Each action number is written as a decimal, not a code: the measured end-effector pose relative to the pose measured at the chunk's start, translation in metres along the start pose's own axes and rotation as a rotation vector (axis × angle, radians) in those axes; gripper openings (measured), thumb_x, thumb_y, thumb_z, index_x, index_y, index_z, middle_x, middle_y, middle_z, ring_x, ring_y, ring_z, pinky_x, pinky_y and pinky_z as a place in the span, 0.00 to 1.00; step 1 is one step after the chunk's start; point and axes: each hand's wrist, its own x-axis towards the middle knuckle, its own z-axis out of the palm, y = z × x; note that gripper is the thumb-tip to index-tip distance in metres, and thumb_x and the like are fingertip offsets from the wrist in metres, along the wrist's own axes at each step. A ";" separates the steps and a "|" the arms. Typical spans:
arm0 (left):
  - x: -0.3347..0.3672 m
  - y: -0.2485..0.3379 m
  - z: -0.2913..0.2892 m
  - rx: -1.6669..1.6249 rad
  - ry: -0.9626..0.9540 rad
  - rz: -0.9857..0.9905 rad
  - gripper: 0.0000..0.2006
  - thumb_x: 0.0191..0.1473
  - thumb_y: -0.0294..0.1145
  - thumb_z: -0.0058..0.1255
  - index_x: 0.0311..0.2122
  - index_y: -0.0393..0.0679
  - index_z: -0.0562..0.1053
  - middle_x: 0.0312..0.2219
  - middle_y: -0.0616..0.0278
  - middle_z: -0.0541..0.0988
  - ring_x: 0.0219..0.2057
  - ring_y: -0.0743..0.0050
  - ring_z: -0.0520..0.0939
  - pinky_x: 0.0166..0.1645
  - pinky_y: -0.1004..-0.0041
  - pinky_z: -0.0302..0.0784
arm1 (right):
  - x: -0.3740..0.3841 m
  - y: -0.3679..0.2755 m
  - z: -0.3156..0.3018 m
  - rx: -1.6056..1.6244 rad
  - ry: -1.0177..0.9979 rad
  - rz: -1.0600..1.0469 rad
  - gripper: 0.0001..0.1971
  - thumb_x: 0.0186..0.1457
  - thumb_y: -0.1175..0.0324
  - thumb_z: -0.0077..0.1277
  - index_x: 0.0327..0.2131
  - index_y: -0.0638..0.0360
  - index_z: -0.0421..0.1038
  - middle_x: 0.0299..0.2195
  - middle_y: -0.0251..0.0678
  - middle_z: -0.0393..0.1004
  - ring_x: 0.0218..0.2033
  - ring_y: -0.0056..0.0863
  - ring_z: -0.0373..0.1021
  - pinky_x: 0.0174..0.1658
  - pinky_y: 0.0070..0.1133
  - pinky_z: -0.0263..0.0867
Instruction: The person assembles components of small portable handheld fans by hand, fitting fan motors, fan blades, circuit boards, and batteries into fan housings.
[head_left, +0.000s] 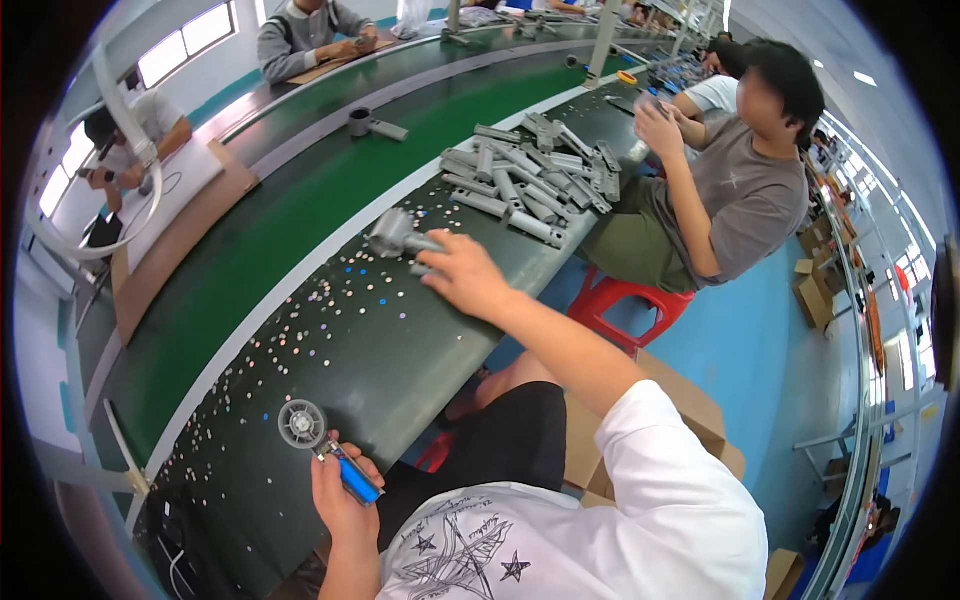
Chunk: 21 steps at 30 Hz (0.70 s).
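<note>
At the lower left, my left hand [348,492] is closed around an opened small handheld fan [303,425]. Its round grey head points away from me, and a blue cylindrical battery [355,480] shows in the handle. My right arm stretches across the bench to a grey fan housing [392,234] with a round head and a short handle. The fingers of my right hand [462,275] close on the handle end, partly hiding it. Beyond that hand lies a pile of grey tubular handle shells [540,175].
Small coloured dots litter the dark bench [370,370]. A green conveyor belt [290,215] runs alongside, with another grey fan housing [362,122] past it. A co-worker [745,170] sits right on a red stool [630,305]. Cardboard boxes [690,400] stand beside me.
</note>
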 end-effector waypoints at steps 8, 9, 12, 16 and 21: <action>-0.004 0.000 -0.002 0.003 0.039 0.022 0.18 0.64 0.36 0.35 0.54 0.38 0.62 0.31 0.61 0.73 0.22 0.75 0.74 0.21 0.77 0.68 | -0.015 0.028 -0.054 -0.182 0.469 0.128 0.12 0.47 0.68 0.55 0.37 0.59 0.72 0.35 0.42 0.75 0.40 0.46 0.69 0.45 0.37 0.64; -0.004 0.000 -0.004 -0.004 0.018 0.022 0.18 0.64 0.38 0.35 0.54 0.38 0.62 0.31 0.61 0.73 0.22 0.75 0.73 0.20 0.77 0.67 | -0.026 0.047 -0.064 -0.396 0.455 0.217 0.12 0.48 0.68 0.54 0.37 0.59 0.72 0.34 0.41 0.74 0.38 0.44 0.68 0.42 0.38 0.64; -0.003 0.001 -0.009 -0.079 -0.019 0.017 0.21 0.65 0.42 0.34 0.55 0.38 0.63 0.31 0.61 0.73 0.21 0.75 0.73 0.19 0.77 0.66 | -0.066 0.076 -0.069 -0.587 0.251 0.351 0.16 0.49 0.65 0.55 0.43 0.55 0.71 0.37 0.37 0.73 0.41 0.40 0.67 0.43 0.36 0.62; 0.000 0.007 -0.007 -0.250 -0.045 -0.086 0.24 0.65 0.47 0.32 0.55 0.38 0.64 0.31 0.62 0.72 0.22 0.77 0.71 0.19 0.77 0.65 | -0.078 0.042 -0.056 -0.431 0.157 0.235 0.17 0.48 0.66 0.55 0.43 0.55 0.71 0.36 0.40 0.73 0.41 0.41 0.67 0.44 0.36 0.62; 0.008 -0.001 -0.009 -0.331 -0.122 -0.147 0.27 0.63 0.49 0.33 0.57 0.35 0.62 0.34 0.57 0.75 0.22 0.70 0.73 0.22 0.73 0.68 | -0.069 0.017 -0.072 -0.017 0.183 0.618 0.16 0.52 0.68 0.53 0.44 0.63 0.72 0.33 0.49 0.75 0.34 0.43 0.73 0.39 0.32 0.68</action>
